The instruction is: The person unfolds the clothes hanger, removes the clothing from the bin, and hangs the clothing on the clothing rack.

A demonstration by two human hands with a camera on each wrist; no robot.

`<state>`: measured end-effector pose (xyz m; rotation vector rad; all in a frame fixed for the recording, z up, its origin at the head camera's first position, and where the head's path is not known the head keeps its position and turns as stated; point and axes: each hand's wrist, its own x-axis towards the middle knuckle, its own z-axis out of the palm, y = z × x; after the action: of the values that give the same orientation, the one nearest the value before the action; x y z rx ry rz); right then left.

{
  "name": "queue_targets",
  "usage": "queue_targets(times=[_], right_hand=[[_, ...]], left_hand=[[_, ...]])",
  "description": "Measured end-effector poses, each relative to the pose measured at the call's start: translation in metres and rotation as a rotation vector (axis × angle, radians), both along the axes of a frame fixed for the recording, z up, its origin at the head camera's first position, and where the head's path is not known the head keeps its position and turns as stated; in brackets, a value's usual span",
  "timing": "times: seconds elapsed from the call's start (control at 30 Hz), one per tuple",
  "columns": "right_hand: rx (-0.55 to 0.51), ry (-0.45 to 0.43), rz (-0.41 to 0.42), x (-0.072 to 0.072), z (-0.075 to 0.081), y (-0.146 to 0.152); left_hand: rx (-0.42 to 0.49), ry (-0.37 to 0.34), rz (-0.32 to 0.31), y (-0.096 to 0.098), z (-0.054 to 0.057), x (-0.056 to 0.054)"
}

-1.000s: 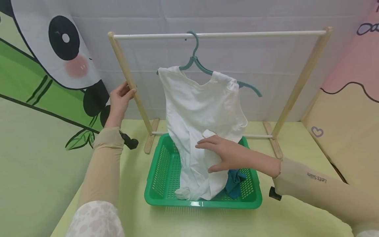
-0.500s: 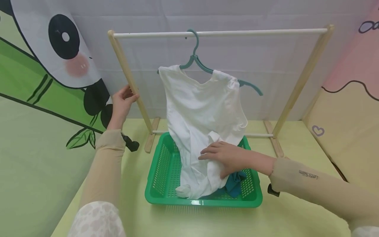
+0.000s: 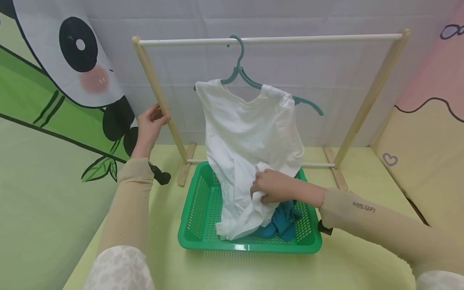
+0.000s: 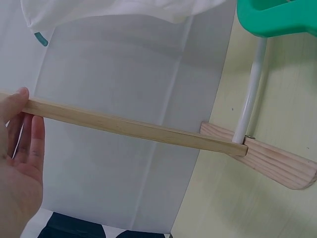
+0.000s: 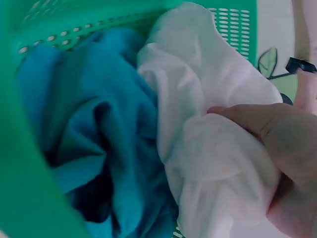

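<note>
A white sleeveless shirt [image 3: 246, 129] hangs on a teal hanger [image 3: 239, 60], hooked over the white top bar of a wooden clothes rack [image 3: 275, 40]. One shoulder of the shirt is bunched, and the hanger's right arm sticks out past it. My right hand [image 3: 273, 186] grips a fold of the shirt's lower part; in the right wrist view the thumb lies over the white cloth [image 5: 213, 148]. My left hand [image 3: 150, 125] holds the rack's left post, thumb on one side and fingers on the other, as the left wrist view shows at the wooden post [image 4: 124, 126]. The shirt's hem trails into a green basket [image 3: 246, 249].
A blue cloth [image 3: 284, 221] lies crumpled in the basket's right part. The rack stands on wooden feet [image 3: 186, 165] behind the basket on a pale yellow table [image 3: 163, 257]. A printed panda backdrop [image 3: 65, 100] borders the left side.
My right hand has moved down onto the shirt and closed on a fold, lifting the hem a little and uncovering more of the blue cloth. My left hand stays at the post.
</note>
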<state>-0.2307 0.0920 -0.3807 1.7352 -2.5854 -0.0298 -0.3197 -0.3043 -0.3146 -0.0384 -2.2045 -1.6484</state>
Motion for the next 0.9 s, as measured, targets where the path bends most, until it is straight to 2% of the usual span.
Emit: queue_targets(times=[0.23, 0.37, 0.47, 0.63, 0.9], right_hand=[[-0.196, -0.14, -0.07, -0.016, 0.03, -0.003], [-0.317, -0.149, -0.132, -0.025, 0.049, -0.006], [-0.386, -0.121, -0.189, -0.03, 0.06, -0.009], [-0.484, -0.079, -0.255, -0.04, 0.069, -0.014], [-0.621, -0.083, -0.322, -0.052, 0.074, -0.02]], left_hand=[[0.011, 0.003, -0.002, -0.002, -0.001, -0.002], [0.021, 0.006, 0.0, -0.002, -0.002, -0.002], [0.015, 0.005, 0.003, -0.001, -0.002, -0.002], [0.011, 0.0, 0.004, -0.002, -0.003, -0.002], [0.035, 0.008, -0.004, -0.002, -0.003, -0.003]])
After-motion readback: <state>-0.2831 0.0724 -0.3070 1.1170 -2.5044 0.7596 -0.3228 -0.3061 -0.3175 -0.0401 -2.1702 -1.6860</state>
